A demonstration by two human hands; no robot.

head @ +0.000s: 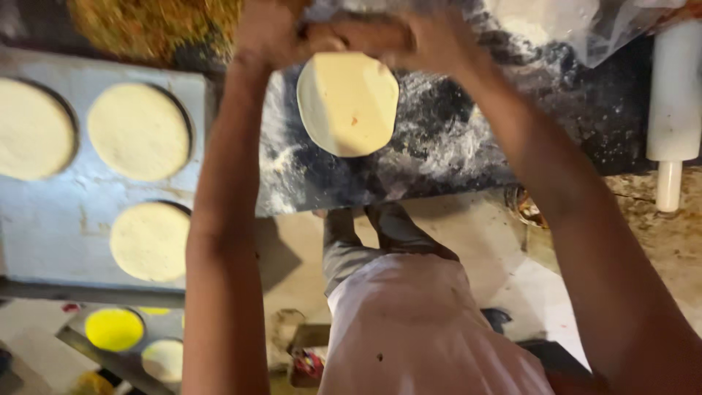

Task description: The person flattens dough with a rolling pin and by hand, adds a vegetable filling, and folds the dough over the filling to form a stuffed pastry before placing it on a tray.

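A thin round disc of pale dough (pixel 347 102) hangs by its top edge over a dark, flour-dusted work slab (pixel 439 146). My left hand (pixel 267 33) and my right hand (pixel 409 36) both pinch that top edge, close together near the top of the view. My forearms reach up from the bottom of the frame on either side of the disc. The fingertips are partly cut off by the frame's top.
A grey metal tray (pixel 80 212) on the left holds three flat dough rounds (pixel 139 132). A white rolling pin (pixel 673 110) lies at the right edge. A clear plastic bag (pixel 578 25) sits top right. Below are a lower tray with yellow discs (pixel 113 329) and my legs.
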